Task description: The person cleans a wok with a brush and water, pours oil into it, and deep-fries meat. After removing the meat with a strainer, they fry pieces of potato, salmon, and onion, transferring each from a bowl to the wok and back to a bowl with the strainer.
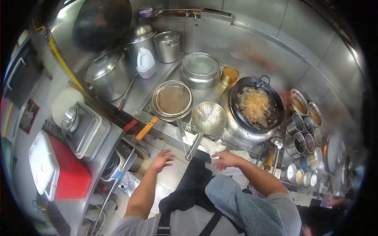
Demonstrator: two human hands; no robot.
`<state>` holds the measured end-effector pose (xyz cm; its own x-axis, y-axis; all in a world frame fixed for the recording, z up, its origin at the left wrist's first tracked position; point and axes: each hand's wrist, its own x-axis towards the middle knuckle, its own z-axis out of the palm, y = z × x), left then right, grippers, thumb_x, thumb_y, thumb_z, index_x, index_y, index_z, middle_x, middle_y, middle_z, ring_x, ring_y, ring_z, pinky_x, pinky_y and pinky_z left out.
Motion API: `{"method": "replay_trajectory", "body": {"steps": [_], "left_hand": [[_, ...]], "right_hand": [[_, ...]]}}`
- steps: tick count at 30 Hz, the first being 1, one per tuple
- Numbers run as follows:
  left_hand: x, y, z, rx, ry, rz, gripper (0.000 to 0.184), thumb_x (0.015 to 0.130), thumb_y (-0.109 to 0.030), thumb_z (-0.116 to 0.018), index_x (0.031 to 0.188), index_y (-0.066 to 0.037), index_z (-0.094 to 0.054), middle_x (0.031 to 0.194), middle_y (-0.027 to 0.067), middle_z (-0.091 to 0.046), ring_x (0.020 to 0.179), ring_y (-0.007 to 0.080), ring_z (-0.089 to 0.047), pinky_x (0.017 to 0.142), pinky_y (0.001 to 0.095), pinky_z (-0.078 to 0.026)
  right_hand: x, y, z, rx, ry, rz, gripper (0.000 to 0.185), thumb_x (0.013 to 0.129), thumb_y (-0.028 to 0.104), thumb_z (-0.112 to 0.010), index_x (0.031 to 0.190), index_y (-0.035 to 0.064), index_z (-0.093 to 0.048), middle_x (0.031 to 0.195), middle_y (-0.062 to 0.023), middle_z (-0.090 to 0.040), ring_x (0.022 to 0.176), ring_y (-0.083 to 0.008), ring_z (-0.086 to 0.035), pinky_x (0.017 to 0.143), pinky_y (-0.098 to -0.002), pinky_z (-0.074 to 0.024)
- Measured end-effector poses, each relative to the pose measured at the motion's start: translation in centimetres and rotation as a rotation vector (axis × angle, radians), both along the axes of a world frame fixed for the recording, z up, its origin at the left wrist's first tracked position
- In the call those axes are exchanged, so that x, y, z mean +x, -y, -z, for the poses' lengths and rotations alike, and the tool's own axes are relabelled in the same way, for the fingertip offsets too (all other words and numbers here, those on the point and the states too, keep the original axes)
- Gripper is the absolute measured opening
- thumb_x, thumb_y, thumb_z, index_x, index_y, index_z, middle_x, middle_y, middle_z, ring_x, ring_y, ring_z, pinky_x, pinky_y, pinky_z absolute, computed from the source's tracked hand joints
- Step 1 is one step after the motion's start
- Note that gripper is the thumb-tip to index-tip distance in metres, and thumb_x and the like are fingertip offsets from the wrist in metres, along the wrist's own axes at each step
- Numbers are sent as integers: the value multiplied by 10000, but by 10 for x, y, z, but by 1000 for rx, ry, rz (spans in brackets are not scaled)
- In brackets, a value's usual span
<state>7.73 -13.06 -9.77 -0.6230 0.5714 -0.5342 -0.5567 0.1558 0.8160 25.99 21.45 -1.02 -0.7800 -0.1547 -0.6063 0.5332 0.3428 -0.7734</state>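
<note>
My left hand hangs in the air over the tiled floor, fingers apart, holding nothing. My right hand is at the stove's front edge, just above a white cloth, its fingers spread; whether it touches the cloth I cannot tell. Ahead of it a perforated ladle lies with its handle toward me. A round mesh strainer with a wooden handle rests on a pot to the left. Food bubbles in oil in a black wok at the right.
Behind stand a wide pot, a can and a plastic jug. Metal containers and ladles are at the right. A red cooler sits on the left counter. At the lower right, part of another person shows.
</note>
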Motion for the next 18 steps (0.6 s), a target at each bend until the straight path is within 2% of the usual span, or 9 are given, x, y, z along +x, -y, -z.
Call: {"method": "replay_trajectory", "body": {"steps": [4, 7, 9, 10, 12, 13, 14, 16, 18], "left_hand": [[9, -100, -6, 2, -5, 40, 546, 958, -320, -604, 1382, -88, -350, 1155, 137, -621, 981, 230, -637, 769, 416, -553], [12, -120, -26, -54, 145, -83, 512, 952, -318, -620, 1340, -99, -369, 1011, 127, -612, 894, 221, -642, 678, 389, -552], [8, -114, -39, 40, 149, -111, 424, 946, -295, -637, 1254, -110, -412, 795, 53, -541, 681, 171, -582, 568, 346, -514], [4, -104, -48, 33, 147, -115, 424, 946, -295, -637, 1254, -110, -412, 795, 53, -541, 681, 171, -582, 568, 346, -514], [-11, -77, -71, 86, 22, -215, 351, 945, -285, -646, 1169, -118, -433, 680, -13, -444, 523, 110, -432, 512, 316, -465], [-18, -61, -91, 89, 14, -220, 322, 949, -287, -642, 1134, -118, -439, 656, -26, -411, 499, 92, -383, 498, 308, -446], [-24, -44, -111, 95, 8, -224, 296, 953, -289, -638, 1099, -117, -445, 631, -40, -379, 476, 75, -334, 484, 301, -426], [-35, -5, -133, 151, 7, -168, 262, 968, -301, -614, 1075, -119, -459, 619, -43, -364, 469, 70, -323, 486, 286, -413], [-47, 31, -148, 184, 14, -131, 252, 986, -323, -580, 1090, -119, -476, 614, -45, -348, 463, 65, -307, 488, 274, -406]], "right_hand": [[-34, 16, 30, -70, 128, -311, 538, 984, 371, -538, 1416, 63, -450, 986, -154, -686, 821, -213, -693, 669, -328, -566], [-48, 30, 38, -76, 130, -427, 533, 986, 394, -530, 1415, 85, -460, 1026, -146, -682, 883, -214, -683, 731, -351, -551], [-55, 38, 48, -121, 148, -505, 504, 986, 383, -537, 1399, 100, -482, 1045, -131, -684, 911, -206, -668, 795, -376, -530], [-57, 43, 57, -127, 144, -509, 504, 986, 383, -537, 1399, 100, -482, 1045, -131, -684, 911, -206, -668, 795, -376, -530], [-65, 51, 70, -230, -65, -699, 478, 982, 364, -551, 1379, 100, -504, 1046, -127, -684, 904, -194, -660, 793, -365, -529], [-74, 60, 71, -245, -69, -738, 554, 978, 330, -564, 1475, 162, -389, 1021, -123, -676, 871, -185, -659, 746, -345, -534], [-82, 71, 59, -245, -69, -734, 554, 978, 330, -564, 1475, 162, -389, 1021, -123, -676, 871, -185, -659, 746, -345, -534], [-107, 99, 20, -132, -3, -590, 704, 975, 308, -567, 1557, 244, -176, 986, -115, -669, 840, -180, -663, 683, -328, -535], [-150, 130, 20, -115, -167, -546, 813, 976, 306, -561, 1566, 295, -1, 964, -114, -659, 816, -179, -671, 636, -316, -532]]}}
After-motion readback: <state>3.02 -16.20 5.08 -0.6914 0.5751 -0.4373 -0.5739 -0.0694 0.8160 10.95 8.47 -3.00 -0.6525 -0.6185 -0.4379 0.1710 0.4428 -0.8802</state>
